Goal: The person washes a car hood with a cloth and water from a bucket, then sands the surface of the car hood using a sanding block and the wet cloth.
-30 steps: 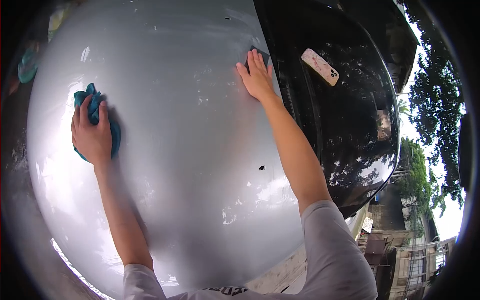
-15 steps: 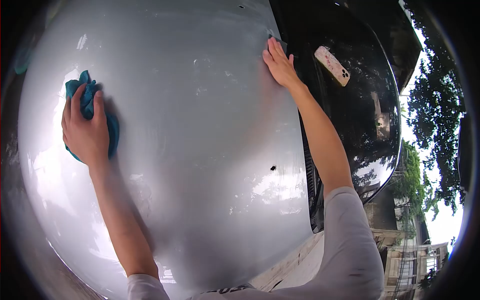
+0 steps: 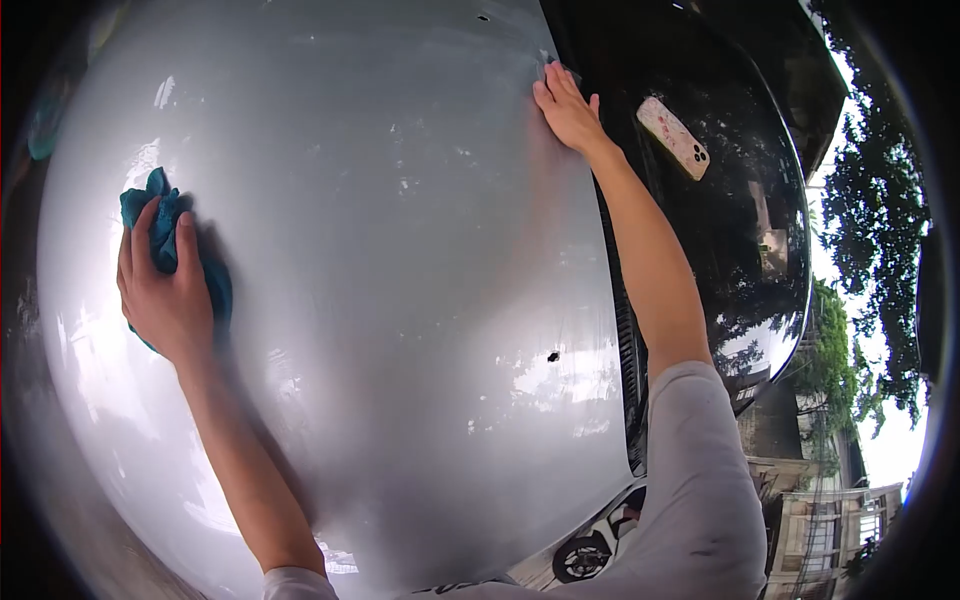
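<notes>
My left hand (image 3: 172, 312) is closed around a crumpled teal cloth (image 3: 165, 225) and presses it on the silver-grey car hood (image 3: 400, 250), towards the left. Folds of the cloth stick up between the fingers and its edge shows at the right of the hand. Near the hood's windshield edge, my right hand (image 3: 570, 112) lies flat with fingers stretched out. Something thin and dark shows by its fingertips; I cannot make out what it is.
A phone in a light patterned case (image 3: 672, 138) lies on the dark glossy windshield (image 3: 745, 290). A black cowl strip (image 3: 628, 370) runs along the hood's edge. A vehicle wheel (image 3: 582, 558) shows at the bottom. Trees and a building stand at the right.
My left hand and the cloth have moved slightly down and left in view. My right hand sits a little higher and farther right. A wheel has come into view at the bottom.
</notes>
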`<control>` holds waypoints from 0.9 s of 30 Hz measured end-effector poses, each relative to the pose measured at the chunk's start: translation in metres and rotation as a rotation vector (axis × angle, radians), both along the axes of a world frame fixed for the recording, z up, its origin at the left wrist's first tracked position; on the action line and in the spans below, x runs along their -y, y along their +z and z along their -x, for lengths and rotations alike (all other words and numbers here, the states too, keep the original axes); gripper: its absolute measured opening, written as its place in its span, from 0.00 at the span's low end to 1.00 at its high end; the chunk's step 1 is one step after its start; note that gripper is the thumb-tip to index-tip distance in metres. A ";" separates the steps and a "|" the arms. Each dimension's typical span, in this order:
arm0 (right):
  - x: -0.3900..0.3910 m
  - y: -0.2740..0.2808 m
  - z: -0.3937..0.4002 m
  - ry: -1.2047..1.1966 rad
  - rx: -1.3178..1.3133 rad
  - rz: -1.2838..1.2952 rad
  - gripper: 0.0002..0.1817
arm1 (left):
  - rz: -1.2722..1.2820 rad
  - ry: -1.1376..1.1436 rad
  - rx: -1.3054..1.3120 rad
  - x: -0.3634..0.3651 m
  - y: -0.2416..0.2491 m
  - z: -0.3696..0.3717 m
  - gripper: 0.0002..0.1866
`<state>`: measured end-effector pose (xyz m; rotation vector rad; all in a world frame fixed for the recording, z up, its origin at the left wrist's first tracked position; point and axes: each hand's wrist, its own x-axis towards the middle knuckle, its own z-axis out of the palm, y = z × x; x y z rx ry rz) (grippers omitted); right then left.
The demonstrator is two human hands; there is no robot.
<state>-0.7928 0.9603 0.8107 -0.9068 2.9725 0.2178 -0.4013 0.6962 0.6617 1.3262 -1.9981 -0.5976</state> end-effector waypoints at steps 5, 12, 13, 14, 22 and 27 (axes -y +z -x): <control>-0.043 0.003 -0.068 0.001 -0.040 -0.106 0.40 | 0.056 -0.023 0.008 0.003 0.002 0.000 0.21; 0.001 -0.005 -0.016 -0.016 -0.070 -0.049 0.43 | 0.056 -0.017 -0.014 -0.001 0.003 0.000 0.21; 0.018 -0.002 -0.006 -0.069 -0.111 -0.136 0.44 | 0.044 -0.020 0.003 0.000 0.002 -0.001 0.21; 0.026 -0.001 -0.004 -0.129 -0.152 -0.220 0.44 | 0.035 -0.030 0.019 0.002 0.003 0.001 0.21; -0.003 -0.008 -0.038 -0.102 -0.156 -0.094 0.47 | 0.043 -0.026 -0.001 0.004 0.002 0.002 0.21; -0.013 -0.004 -0.050 -0.122 -0.156 -0.165 0.46 | -0.012 -0.020 -0.027 0.002 0.005 0.003 0.21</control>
